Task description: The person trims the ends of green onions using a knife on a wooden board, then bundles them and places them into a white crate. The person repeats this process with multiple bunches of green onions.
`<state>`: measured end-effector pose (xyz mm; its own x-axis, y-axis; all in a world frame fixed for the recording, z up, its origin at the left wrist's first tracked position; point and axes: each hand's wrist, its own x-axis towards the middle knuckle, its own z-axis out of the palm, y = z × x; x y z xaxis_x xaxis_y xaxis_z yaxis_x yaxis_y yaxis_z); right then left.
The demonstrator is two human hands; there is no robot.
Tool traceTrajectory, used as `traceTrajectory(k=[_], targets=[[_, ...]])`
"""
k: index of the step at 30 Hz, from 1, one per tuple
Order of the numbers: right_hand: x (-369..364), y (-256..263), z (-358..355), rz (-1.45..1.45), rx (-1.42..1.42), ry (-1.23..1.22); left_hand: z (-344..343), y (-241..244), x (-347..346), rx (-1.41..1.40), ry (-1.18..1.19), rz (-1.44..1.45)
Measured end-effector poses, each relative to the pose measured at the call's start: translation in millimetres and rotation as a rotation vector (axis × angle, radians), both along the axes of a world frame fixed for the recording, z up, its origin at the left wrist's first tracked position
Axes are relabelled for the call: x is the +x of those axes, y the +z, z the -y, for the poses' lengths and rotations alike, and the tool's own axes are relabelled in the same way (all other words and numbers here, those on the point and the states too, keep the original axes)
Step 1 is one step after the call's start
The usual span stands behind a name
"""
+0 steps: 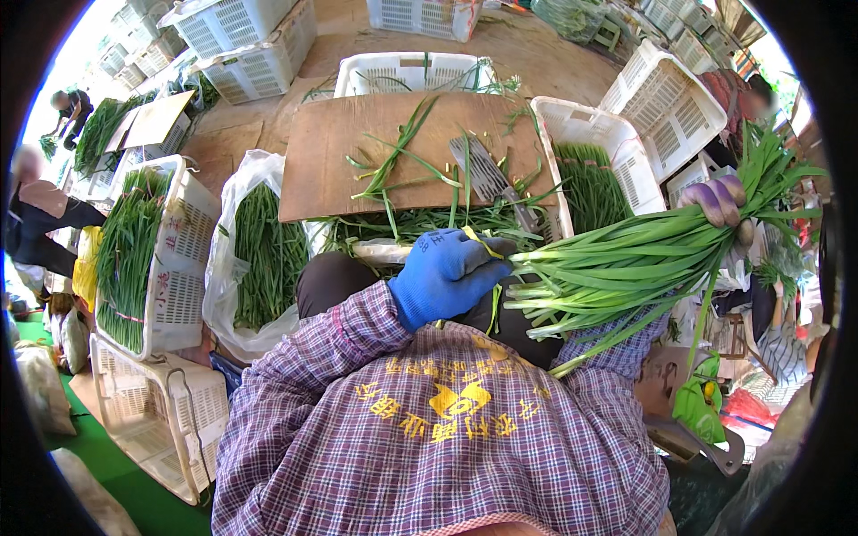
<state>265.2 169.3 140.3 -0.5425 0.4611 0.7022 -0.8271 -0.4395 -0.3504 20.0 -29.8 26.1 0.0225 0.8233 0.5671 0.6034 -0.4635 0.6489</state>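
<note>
My left hand [450,275], in a blue knit glove with grey fingers, is closed on a thin yellow strip [495,309], a withered leaf or a tie, I cannot tell which. Its fingertips reach the pale stalk ends of a loose bunch of long green chives [627,258]. At the right, my right hand [717,201], in a purple-stained glove, grips that bunch by its leafy part, stalks towards the left hand. Ahead, a wooden board [322,151] bears scattered leaves [400,151] and a broad-bladed knife [482,167], its handle over the board's near edge.
Bundled chives fill a white crate [586,120] to the right of the board, a plastic-lined container [231,194] and a crate [191,248] at the left. An empty crate [670,114] leans behind at the right. Below the board lie loose leaves [429,221]. Several people are around.
</note>
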Motion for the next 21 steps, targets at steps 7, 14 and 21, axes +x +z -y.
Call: traceTrajectory(k=[7,14,21], targets=[[-2,-4,3,-0.063,0.016,-0.029,1,-2,5,-0.486,-0.024,1.024],[8,-6,1,-0.052,0.058,-0.053,17,27,-18,-0.845,-0.163,0.946],[-15,-2,6,-0.033,0.156,-0.086,0,20,11,-1.042,-0.704,1.549]])
